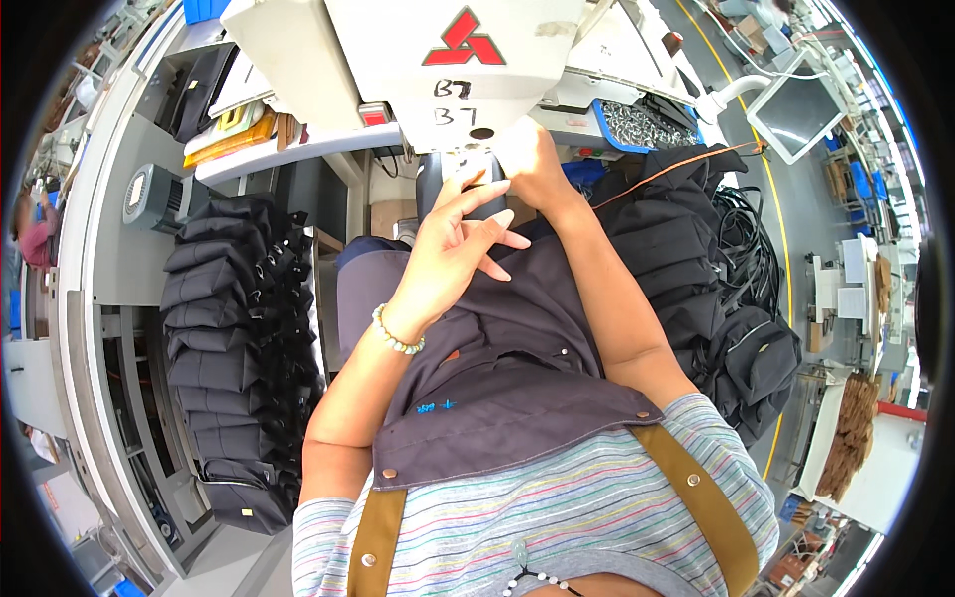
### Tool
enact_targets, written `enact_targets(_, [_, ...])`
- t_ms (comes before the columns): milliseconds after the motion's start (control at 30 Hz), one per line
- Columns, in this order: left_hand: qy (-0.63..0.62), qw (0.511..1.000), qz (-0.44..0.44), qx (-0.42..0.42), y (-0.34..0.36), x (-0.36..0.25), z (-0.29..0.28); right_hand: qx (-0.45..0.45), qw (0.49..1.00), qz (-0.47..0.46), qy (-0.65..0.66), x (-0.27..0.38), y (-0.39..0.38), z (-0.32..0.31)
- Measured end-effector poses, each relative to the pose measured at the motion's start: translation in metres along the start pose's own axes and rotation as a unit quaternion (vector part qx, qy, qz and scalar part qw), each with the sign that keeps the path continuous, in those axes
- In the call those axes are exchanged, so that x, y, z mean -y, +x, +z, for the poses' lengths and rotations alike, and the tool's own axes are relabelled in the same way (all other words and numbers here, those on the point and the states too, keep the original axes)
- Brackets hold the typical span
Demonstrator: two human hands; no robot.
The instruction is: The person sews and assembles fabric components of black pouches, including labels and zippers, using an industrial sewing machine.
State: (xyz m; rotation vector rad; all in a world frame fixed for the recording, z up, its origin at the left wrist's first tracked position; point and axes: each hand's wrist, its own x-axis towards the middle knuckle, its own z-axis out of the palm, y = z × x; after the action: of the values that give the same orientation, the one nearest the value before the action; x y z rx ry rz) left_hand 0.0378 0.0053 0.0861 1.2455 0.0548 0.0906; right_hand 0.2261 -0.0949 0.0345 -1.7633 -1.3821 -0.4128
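A white industrial sewing machine head [398, 60] with a red emblem fills the top middle. Dark material [430, 184] lies beneath it, by the needle area; its kind is hard to make out. My left hand [458, 239], with a beaded bracelet [396, 336] on the wrist, is raised just in front of that material. Its fingers are stretched and apart, the foremost reaching toward the needle area, and no held thing shows. My right hand [532, 167] is at the right side of the machine head. Its fingertips are hidden, so its grip cannot be seen.
Black bags [214, 328] stand in a long row at my left. More black bags [662, 239] and black straps [746, 249] are heaped at my right. A blue tray [647, 124] of metal parts sits beyond them, near a screen [796, 107] on an arm. Envelopes [234, 139] lie at left.
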Motion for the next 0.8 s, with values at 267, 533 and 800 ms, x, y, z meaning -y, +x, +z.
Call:
enact_targets(267, [0.034, 0.999, 0.009, -0.020, 0.010, 0.003, 0.017, 0.026, 0.999, -0.010, 0.025, -0.019, 0.004, -0.006])
enact_targets(533, [0.128, 0.992, 0.006, 0.012, -0.012, -0.032, -0.033, 0.059, 0.992, 0.099, 0.043, 0.005, 0.010, -0.036])
enact_targets(800, [0.222, 0.959, 0.107, -0.141, 0.039, 0.004, -0.106, 0.031, 0.951, 0.242, 0.188, -0.019, -0.009, -0.028])
